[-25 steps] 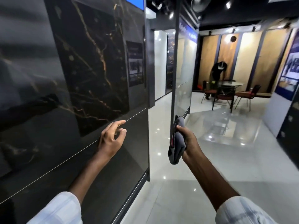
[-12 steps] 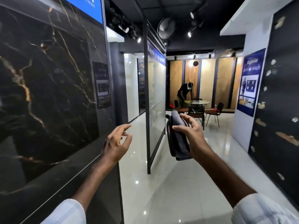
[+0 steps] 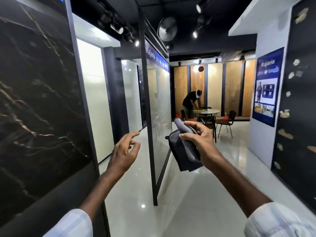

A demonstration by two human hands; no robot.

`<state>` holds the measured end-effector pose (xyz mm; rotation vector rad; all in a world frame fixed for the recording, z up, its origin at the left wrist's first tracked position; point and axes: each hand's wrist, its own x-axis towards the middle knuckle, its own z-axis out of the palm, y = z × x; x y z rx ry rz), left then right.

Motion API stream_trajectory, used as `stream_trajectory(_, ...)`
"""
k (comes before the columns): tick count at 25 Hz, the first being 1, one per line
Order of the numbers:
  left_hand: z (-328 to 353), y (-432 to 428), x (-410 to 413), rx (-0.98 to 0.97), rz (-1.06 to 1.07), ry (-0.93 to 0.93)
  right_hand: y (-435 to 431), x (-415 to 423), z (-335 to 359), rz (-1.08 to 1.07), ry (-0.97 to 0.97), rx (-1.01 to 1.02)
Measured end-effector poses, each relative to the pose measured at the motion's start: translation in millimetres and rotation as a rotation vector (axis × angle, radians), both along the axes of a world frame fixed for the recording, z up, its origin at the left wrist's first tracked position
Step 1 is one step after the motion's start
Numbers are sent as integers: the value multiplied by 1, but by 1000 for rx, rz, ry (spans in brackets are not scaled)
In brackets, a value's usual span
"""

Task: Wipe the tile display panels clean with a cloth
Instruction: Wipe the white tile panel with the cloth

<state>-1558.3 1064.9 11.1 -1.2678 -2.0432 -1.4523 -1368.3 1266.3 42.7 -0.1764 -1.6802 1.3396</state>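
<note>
A black marble panel (image 3: 39, 100) fills the left edge, close beside the person. The left hand (image 3: 123, 151) hangs in the air clear of it, grip loose and empty, likely free to steady a panel. Next stands a thin dark-framed panel (image 3: 159, 103), seen edge-on. Just right of its frame, the right hand (image 3: 201, 142) pinches a bunched grey cloth (image 3: 184, 151), touching no panel, apparently being readied for wiping.
</note>
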Motion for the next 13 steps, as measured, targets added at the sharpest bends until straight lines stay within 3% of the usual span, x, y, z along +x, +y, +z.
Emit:
stream_trajectory(5,-1,112,-73,-2,88,14,123,-92,6,71,58,39)
stream_trajectory(13,52,264,-181,54,178,17,326,-226,48,210,66,29)
